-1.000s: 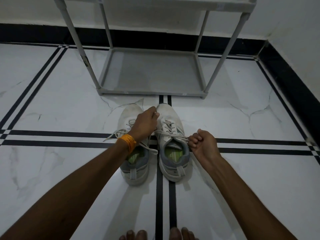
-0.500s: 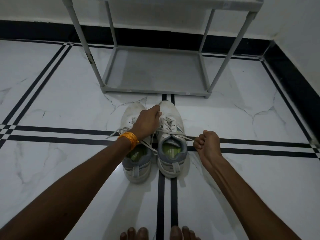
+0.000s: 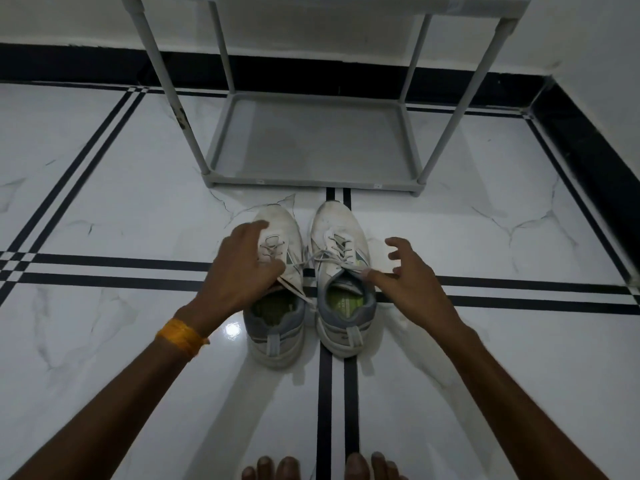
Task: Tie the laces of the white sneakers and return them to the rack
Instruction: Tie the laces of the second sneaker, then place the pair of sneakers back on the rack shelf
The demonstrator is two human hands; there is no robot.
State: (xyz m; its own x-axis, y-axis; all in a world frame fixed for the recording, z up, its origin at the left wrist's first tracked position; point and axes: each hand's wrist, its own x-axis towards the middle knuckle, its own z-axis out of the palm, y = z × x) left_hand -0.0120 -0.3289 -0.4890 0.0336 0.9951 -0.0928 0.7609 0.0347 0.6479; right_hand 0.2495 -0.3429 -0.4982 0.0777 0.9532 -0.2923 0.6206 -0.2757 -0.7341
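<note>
Two white sneakers stand side by side on the floor, toes toward the rack: the left sneaker point(image 3: 277, 237) and the right sneaker point(image 3: 341, 233). The right sneaker's lace point(image 3: 320, 255) runs out to both sides in a first crossing, with no bow. My left hand point(image 3: 239, 271) hovers over the left sneaker's tongue with its fingers apart, and one lace end reaches its thumb. My right hand point(image 3: 408, 282) is beside the right sneaker's collar, fingers spread, with its thumb tip touching the other lace end. A loose lace point(image 3: 294, 289) of the left sneaker trails across its opening.
The grey shoe rack point(image 3: 311, 140) stands just beyond the toes, its bottom shelf bare and its legs rising at the corners. White marble floor point(image 3: 121, 209) with black stripes surrounds it. A black skirting wall point(image 3: 588, 150) runs along the right. My toes point(image 3: 322, 469) show at the bottom.
Both hands were fists pulling the right sneaker's lace ends tight; now both have opened. The left hand has shifted left over the left sneaker. The view has moved closer.
</note>
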